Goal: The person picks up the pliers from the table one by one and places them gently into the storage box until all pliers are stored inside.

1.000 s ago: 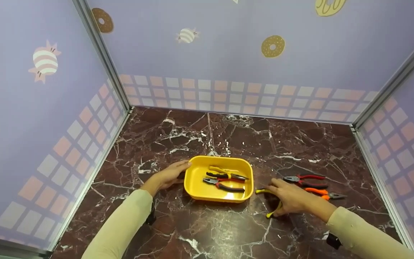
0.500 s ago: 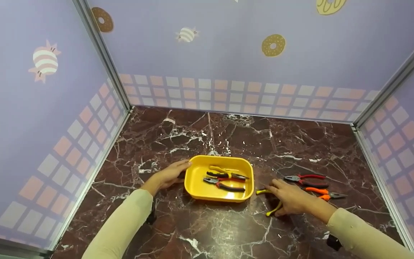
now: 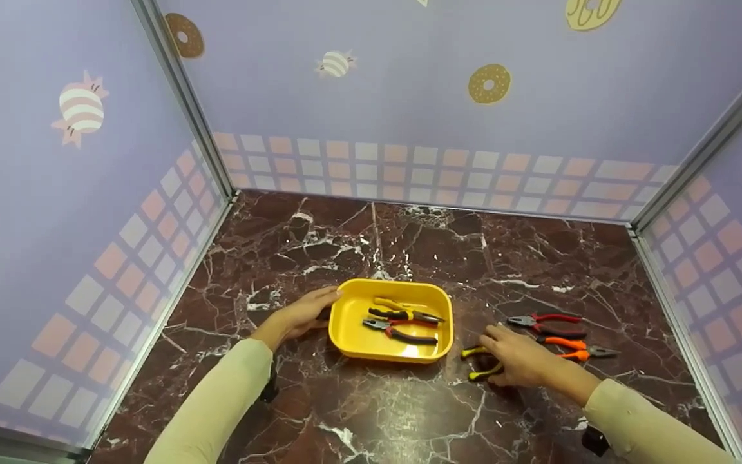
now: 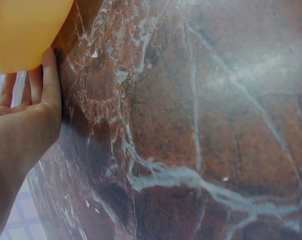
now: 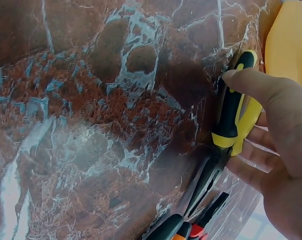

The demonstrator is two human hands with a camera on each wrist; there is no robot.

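Observation:
A yellow plastic box (image 3: 353,330) stands at the middle of the marble-patterned surface. My left hand (image 3: 300,314) rests against its left end, and the left wrist view shows straight fingers (image 4: 49,75) at the box wall. Inside lie long-nose pliers (image 3: 419,316) with yellow and black handles and combination pliers (image 3: 413,338) with red and black handles. Just right of the box, my right hand (image 3: 519,356) grips another pair of yellow-and-black long-nose pliers (image 5: 226,122). Its thumb presses one handle while the other fingers lie along the far side; the handle ends point toward the box.
Behind the right hand lie red-and-black combination pliers (image 3: 548,322) and orange-handled long-nose pliers (image 3: 580,351), partly covered by the hand. Purple printed panels close off the left, back (image 3: 409,103) and right sides.
The handles of the pliers in my right hand have come closer together, and that hand has shifted slightly. My left hand and the box hold the same place.

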